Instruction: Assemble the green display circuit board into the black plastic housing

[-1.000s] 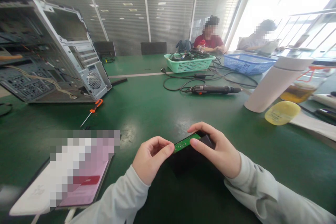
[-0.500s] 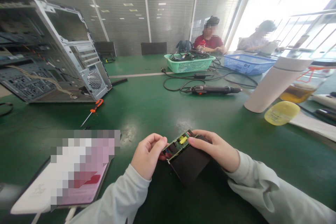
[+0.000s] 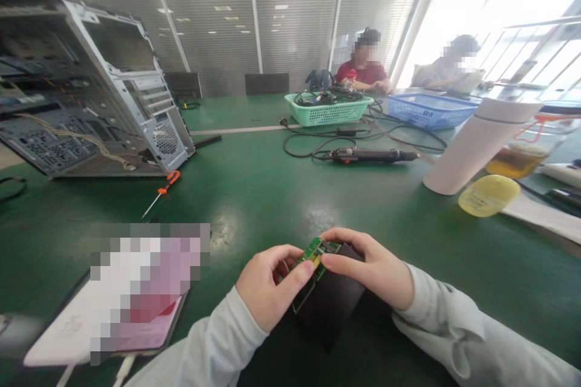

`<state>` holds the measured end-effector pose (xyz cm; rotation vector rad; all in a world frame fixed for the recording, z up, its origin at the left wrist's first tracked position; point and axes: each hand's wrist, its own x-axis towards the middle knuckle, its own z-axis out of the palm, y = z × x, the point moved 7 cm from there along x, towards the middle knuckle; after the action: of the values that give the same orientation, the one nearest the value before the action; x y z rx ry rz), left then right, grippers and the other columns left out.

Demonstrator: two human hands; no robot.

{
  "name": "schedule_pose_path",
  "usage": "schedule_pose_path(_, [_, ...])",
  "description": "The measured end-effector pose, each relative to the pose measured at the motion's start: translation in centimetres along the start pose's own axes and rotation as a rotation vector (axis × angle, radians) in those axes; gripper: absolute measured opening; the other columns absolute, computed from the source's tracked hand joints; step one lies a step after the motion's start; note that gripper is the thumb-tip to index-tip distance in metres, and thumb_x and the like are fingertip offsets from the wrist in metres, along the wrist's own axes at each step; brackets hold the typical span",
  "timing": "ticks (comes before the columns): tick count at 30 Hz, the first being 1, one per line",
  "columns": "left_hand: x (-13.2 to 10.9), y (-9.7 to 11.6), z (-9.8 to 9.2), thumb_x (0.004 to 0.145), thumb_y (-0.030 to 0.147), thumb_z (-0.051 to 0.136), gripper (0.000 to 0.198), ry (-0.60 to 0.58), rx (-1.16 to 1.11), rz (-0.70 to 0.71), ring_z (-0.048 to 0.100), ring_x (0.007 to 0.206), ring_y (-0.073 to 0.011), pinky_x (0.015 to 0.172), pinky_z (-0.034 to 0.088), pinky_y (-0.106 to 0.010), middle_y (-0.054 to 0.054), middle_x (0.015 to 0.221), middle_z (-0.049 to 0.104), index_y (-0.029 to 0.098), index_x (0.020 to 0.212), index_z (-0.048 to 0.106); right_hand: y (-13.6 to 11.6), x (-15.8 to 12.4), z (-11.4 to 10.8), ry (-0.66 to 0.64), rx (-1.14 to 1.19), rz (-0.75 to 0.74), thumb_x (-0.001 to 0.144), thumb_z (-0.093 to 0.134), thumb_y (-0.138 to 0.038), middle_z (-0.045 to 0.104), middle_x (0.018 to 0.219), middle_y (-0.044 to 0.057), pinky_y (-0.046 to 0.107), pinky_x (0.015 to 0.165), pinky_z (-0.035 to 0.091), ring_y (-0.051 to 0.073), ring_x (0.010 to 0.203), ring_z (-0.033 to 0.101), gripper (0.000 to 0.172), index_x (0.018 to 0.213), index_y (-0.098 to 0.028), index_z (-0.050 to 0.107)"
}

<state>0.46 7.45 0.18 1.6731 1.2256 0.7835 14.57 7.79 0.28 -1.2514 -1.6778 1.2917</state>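
Note:
My left hand [image 3: 265, 290] and my right hand [image 3: 372, 266] together hold a small black case [image 3: 333, 305] with a green circuit board [image 3: 313, 252] set in it, low over the green table [image 3: 272, 193]. The left thumb presses on the board's near edge, its fingers curled beneath. Over the board's far end and the case lie the right hand's fingers. Both sleeves are light grey.
An open computer chassis [image 3: 91, 91] lies at the far left, an orange-handled screwdriver [image 3: 161, 192] beside it. A tablet [image 3: 122, 302] lies near left. An electric screwdriver [image 3: 370, 156] with cable, a green basket [image 3: 327, 110], a blue basket [image 3: 429, 110], a white tumbler [image 3: 476, 145] and a yellow lid [image 3: 488, 195] stand farther off. Two people sit at the far end.
The board and case have been turned in my hands: first edge-on, then the component side showing, now tilted more upright. The left thumb has moved onto the board.

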Motion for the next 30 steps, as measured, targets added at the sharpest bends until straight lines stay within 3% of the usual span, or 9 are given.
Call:
schedule_pose_path(3, [0.3,-0.4,-0.3,0.078,0.044,0.052,0.032,0.029,-0.104,-0.015,0.056,0.06,-0.0167,0.056,0.041,-0.025,-0.003,0.065,0.064,0.016,0.078,0.068,0.2,0.0,0.0,0.004,0.022,-0.012,0.072,0.061,-0.05,0.059,0.085,0.005,0.026,0.066,0.046,0.018,0.074,0.055,0.051,0.107,-0.012,0.058])
schedule_pose_path(9, [1.1,-3.3,-2.3,0.076,0.049,0.054,0.039,0.325,-0.586,-0.239,0.053,0.045,-0.0136,0.039,0.042,-0.022,-0.001,0.055,0.06,0.012,0.074,0.065,1.3,0.2,-1.1,0.092,0.041,0.003,0.073,0.06,-0.055,0.054,0.072,0.001,0.022,0.054,0.04,0.013,0.06,0.049,0.062,0.118,-0.013,0.054])
schedule_pose_path(13, [1.4,-4.4,-2.3,0.08,0.044,0.049,0.039,0.357,-0.823,-0.298,0.054,0.037,-0.0127,0.035,0.041,-0.021,-0.003,0.052,0.062,0.008,0.084,0.065,2.0,0.5,-3.1,0.278,0.087,0.049,0.072,0.06,-0.06,0.053,0.073,0.002,0.021,0.054,0.041,0.012,0.062,0.05,0.062,0.112,-0.012,0.057])
schedule_pose_path(15, [1.5,-4.5,-2.3,0.081,0.042,0.049,0.039,0.359,-0.865,-0.296,0.054,0.037,-0.0126,0.034,0.04,-0.021,-0.003,0.051,0.063,0.008,0.089,0.065,2.0,0.5,-4.3,0.39,0.119,0.019,0.07,0.063,-0.061,0.054,0.077,0.003,0.022,0.056,0.044,0.013,0.064,0.051,0.063,0.11,-0.013,0.056])
schedule_pose_path(17, [1.4,-4.5,-2.2,0.082,0.042,0.049,0.039,0.351,-0.863,-0.286,0.055,0.037,-0.0129,0.034,0.04,-0.021,-0.004,0.052,0.063,0.007,0.09,0.066,2.0,0.5,-4.6,0.422,0.194,0.0,0.066,0.069,-0.059,0.056,0.084,0.004,0.023,0.063,0.048,0.015,0.072,0.054,0.064,0.11,-0.014,0.055])
schedule_pose_path(20, [1.4,-4.2,-2.3,0.082,0.04,0.049,0.039,0.341,-0.844,-0.254,0.057,0.04,-0.0138,0.035,0.042,-0.021,-0.005,0.054,0.065,0.007,0.091,0.066,2.1,0.6,-3.8,0.351,0.423,0.063,0.066,0.074,-0.051,0.057,0.095,0.006,0.023,0.069,0.051,0.016,0.081,0.057,0.065,0.115,-0.017,0.049])
schedule_pose_path(23, [1.6,-4.4,-2.3,0.086,0.036,0.043,0.039,0.349,-0.865,-0.299,0.056,0.037,-0.0138,0.033,0.041,-0.021,-0.004,0.051,0.063,0.006,0.094,0.066,2.6,0.3,-2.1,0.271,0.666,0.303,0.076,0.07,-0.04,0.056,0.098,0.007,0.025,0.066,0.053,0.016,0.081,0.057,0.048,0.113,-0.019,0.048])
schedule_pose_path(26, [1.7,-4.8,-2.3,0.088,0.033,0.038,0.038,0.366,-0.889,-0.355,0.054,0.034,-0.0135,0.031,0.04,-0.021,-0.003,0.049,0.061,0.007,0.095,0.065,2.5,-0.4,-0.9,0.25,0.815,0.524,0.084,0.06,-0.037,0.057,0.084,0.007,0.025,0.059,0.053,0.015,0.069,0.057,0.029,0.101,-0.016,0.052])
schedule_pose_path(30, [1.7,-4.9,-2.3,0.086,0.036,0.041,0.038,0.369,-0.887,-0.351,0.054,0.034,-0.0129,0.032,0.04,-0.021,-0.003,0.05,0.061,0.007,0.093,0.065,1.9,-0.8,0.6,0.083,0.925,0.593,0.092,0.039,-0.04,0.054,0.064,0.006,0.025,0.055,0.051,0.014,0.054,0.053,0.033,0.086,-0.012,0.055])
